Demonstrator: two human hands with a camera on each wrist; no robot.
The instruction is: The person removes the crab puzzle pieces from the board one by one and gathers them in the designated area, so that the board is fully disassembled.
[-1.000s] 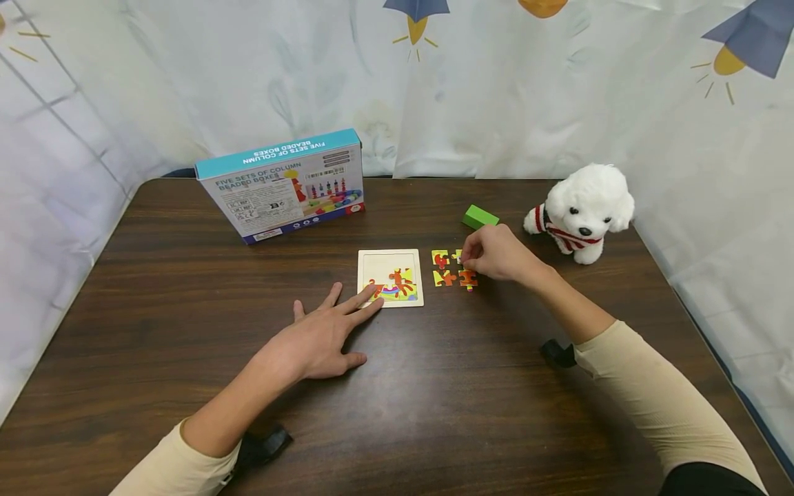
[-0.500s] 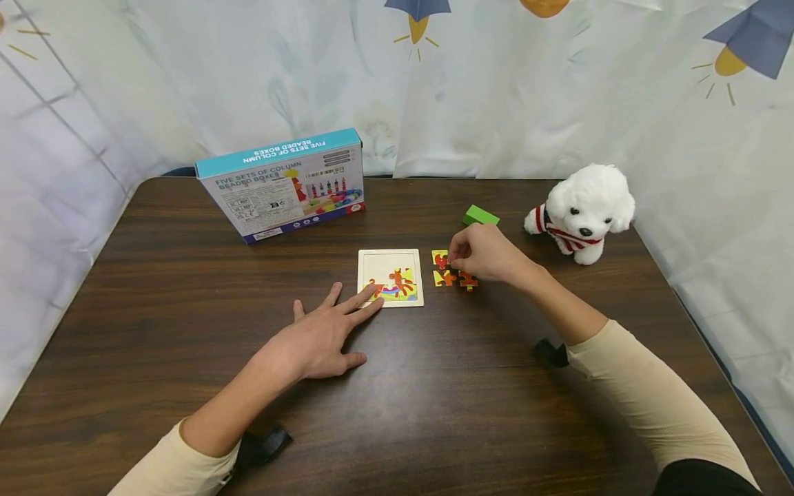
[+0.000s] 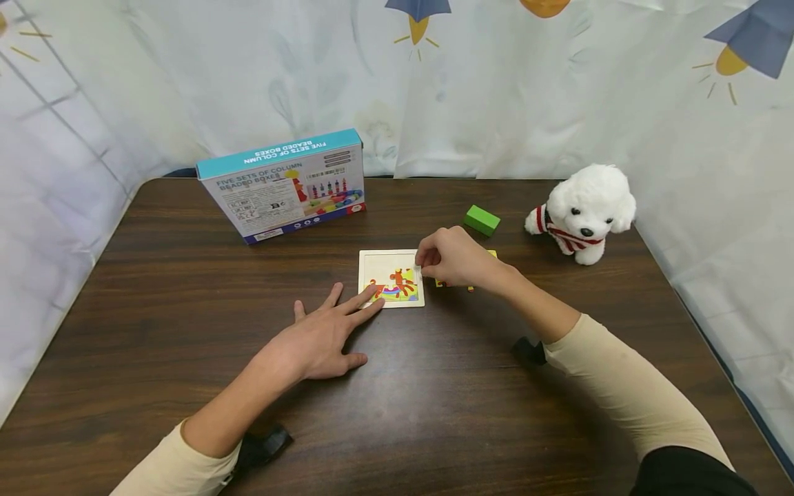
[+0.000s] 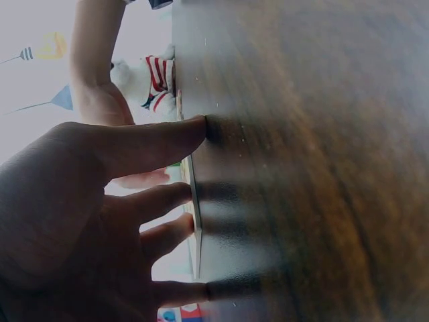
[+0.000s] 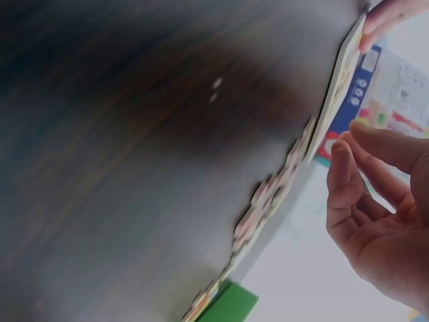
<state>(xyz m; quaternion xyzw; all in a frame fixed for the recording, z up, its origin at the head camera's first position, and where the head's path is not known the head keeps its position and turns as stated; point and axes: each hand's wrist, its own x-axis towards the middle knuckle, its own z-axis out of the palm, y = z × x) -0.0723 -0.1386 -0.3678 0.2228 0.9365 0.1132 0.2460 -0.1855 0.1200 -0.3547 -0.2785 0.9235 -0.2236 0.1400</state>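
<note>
A square wooden puzzle tray (image 3: 391,258) lies mid-table, its lower part filled with pieces picturing an orange animal and a rainbow. My left hand (image 3: 319,337) is spread flat, with two fingertips on the tray's near left corner and the thumb on the table. At the tray's right edge, my right hand (image 3: 455,258) pinches a small puzzle piece between thumb and fingers, mostly hidden by the fingertips. Loose puzzle pieces (image 5: 261,208) lie on the table beneath that hand, largely covered by it in the head view.
A green block (image 3: 482,220) lies behind the right hand. A white plush dog (image 3: 586,210) in a red-striped outfit sits at the back right. The toy box (image 3: 285,189) with a blue top stands at the back left. A pale curtain (image 3: 496,89) hangs behind the table.
The right hand has moved left from the loose pieces to the tray's right edge, uncovering more of the green block. The left hand has stayed in place on the tray corner.
</note>
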